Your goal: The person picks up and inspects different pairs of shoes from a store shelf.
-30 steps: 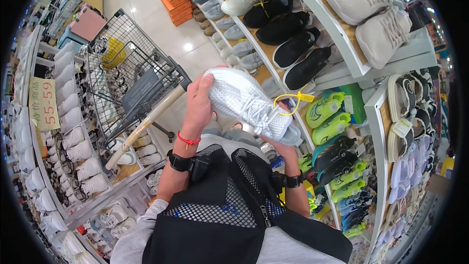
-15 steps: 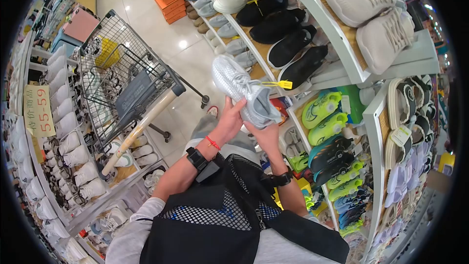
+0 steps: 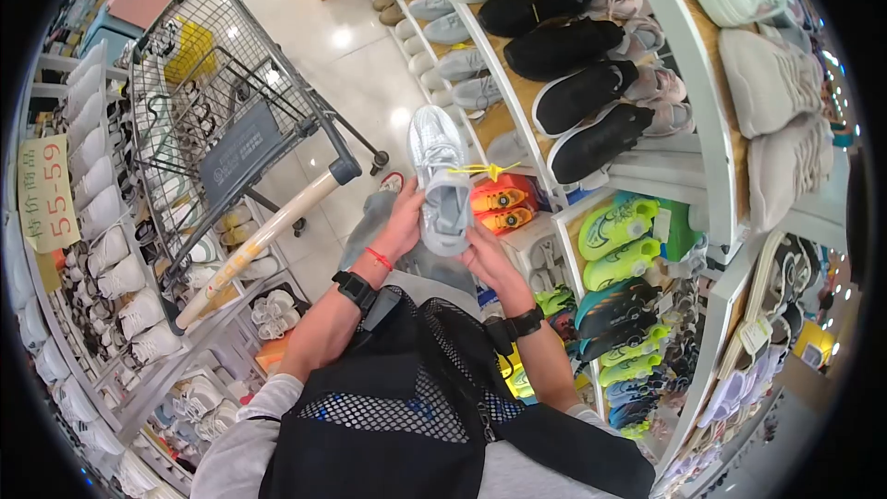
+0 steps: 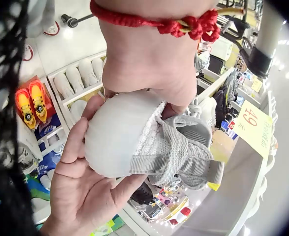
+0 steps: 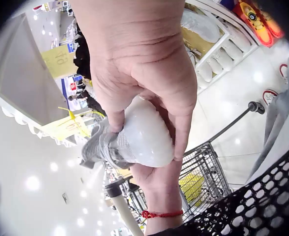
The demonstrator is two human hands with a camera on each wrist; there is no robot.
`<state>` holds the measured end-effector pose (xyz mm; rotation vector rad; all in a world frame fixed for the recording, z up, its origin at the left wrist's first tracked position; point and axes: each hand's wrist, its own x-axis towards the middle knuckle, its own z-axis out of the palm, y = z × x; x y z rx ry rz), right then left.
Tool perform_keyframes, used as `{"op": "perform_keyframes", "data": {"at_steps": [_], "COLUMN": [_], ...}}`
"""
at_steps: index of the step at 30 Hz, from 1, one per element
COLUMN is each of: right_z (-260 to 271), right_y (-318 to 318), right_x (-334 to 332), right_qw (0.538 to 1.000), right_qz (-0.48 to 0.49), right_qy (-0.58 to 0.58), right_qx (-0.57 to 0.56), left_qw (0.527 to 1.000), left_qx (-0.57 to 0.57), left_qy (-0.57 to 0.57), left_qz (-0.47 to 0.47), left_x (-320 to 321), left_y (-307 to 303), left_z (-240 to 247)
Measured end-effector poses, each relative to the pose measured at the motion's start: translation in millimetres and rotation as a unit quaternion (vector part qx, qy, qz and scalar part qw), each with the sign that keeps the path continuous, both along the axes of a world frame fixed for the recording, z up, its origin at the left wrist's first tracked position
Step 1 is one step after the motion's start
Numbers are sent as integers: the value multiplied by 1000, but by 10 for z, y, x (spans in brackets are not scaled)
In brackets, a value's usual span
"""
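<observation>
Your head camera looks forward and down over your left hand (image 3: 402, 225), your right hand (image 3: 492, 261) and the cart (image 3: 242, 159). From your wrists, the others look along each hand, much nearer the shoe (image 3: 438, 152) all three share; head and right wrist share the cart.

Left hand (image 3: 404, 220) and right hand (image 3: 492, 261) close together in front of the torso (image 3: 397, 407), both gripping.
Both elbows are bent; the left forearm (image 3: 321, 337) and right forearm (image 3: 547, 365) slant inward toward each other. The right thumb (image 5: 117, 120) and fingers (image 5: 182, 135) stand apart in a pinch, and the left wrist view shows the right palm (image 4: 88, 194), its fingers partly bent.
</observation>
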<state>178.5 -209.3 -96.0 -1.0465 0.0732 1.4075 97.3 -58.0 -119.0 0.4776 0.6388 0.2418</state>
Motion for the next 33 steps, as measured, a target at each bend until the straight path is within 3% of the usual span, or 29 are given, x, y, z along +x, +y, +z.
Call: {"op": "perform_keyframes", "data": {"at_steps": [6, 8, 10, 12, 14, 16, 17, 19, 21, 23, 25, 26, 28, 30, 32, 33], "right_z": [-238, -297, -357, -455, -413, -443, -485, -772, -1268, -1362, -1279, -1430, -1838, -2042, -2035, -2070], "right_y": [-17, -102, -243, -389, -410, -339, -296, -344, -415, -271, 47, 89, 72, 176, 342, 372], "right_x": [-50, -53, 51, 204, 411, 600, 621, 750, 931, 1036, 1057, 1046, 1044, 925, 689, 606], "right_qw": [998, 997, 996, 986, 988, 974, 960, 958, 967, 965, 940, 939, 929, 923, 953, 953], "right_qz": [-3, -25, -14, 94, 86, 75, 42, 34, -5, -49, -158, -157, -326, -340, -239, -233], "right_qy": [65, 44, 63, -95, -50, -92, -112, -124, -113, -85, -27, -28, 26, 101, 85, 85], "right_qx": [-27, -59, -68, -102, -121, -195, -251, -257, -230, -244, -300, -304, -174, -148, -166, -172], "left_qw": [997, 993, 989, 987, 988, 990, 989, 982, 978, 957, 968, 976, 977, 979, 981, 981], "left_qx": [-33, -109, -122, -136, -121, -91, -93, 28, 79, 155, 114, 75, 72, 12, -21, -6], "left_qy": [63, 27, 73, 80, 94, 85, 88, 185, 182, 184, 167, 150, 169, 195, 190, 193], "left_qz": [5, 30, 26, 8, 14, 68, 70, -30, -69, -163, -150, -137, -109, -56, -35, -17], "left_x": [-31, -26, -48, -68, -80, -66, -100, -177, -234, -240, -259, -252, -111, 54, 246, 321], "left_y": [17, 55, 227, 391, 401, 438, 455, 505, 585, 715, 680, 631, 587, 510, 392, 332], "left_z": [-294, -388, -376, -379, -691, -866, -946, -1007, -974, -875, -1092, -1214, -1249, -1251, -1362, -1473]}}
